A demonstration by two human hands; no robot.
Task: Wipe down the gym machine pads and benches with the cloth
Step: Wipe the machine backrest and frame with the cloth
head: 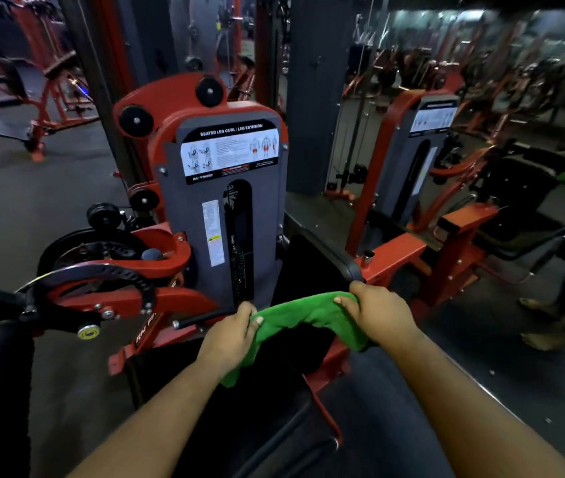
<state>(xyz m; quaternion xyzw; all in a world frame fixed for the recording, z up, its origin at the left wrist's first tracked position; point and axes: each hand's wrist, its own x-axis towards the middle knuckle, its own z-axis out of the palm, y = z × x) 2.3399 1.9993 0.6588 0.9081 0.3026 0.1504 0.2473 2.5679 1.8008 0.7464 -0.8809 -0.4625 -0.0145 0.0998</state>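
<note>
holding the cloth (308, 317) with both of my hands, i feel how it should go. it looks soft and light, like a small towel. it bends and hangs down in the middle, so it will not stay flat by itself. it will not break and it should not slip much, since it looks fluffy. the best place to grab it is at the two ends, and that is where i have it.

my left hand (229, 334) pinches the left end, with some cloth hanging under it. my right hand (376, 313) pinches the right end, and a bit of cloth folds down below that wrist. both hands are closed on it.

the cloth is stretched between my hands, in the air, just over the black seat (274, 391) of the red machine (170, 101). the back pad (322, 260) stands just behind my right hand. i think pressing the cloth flat on a pad comes next.
</note>
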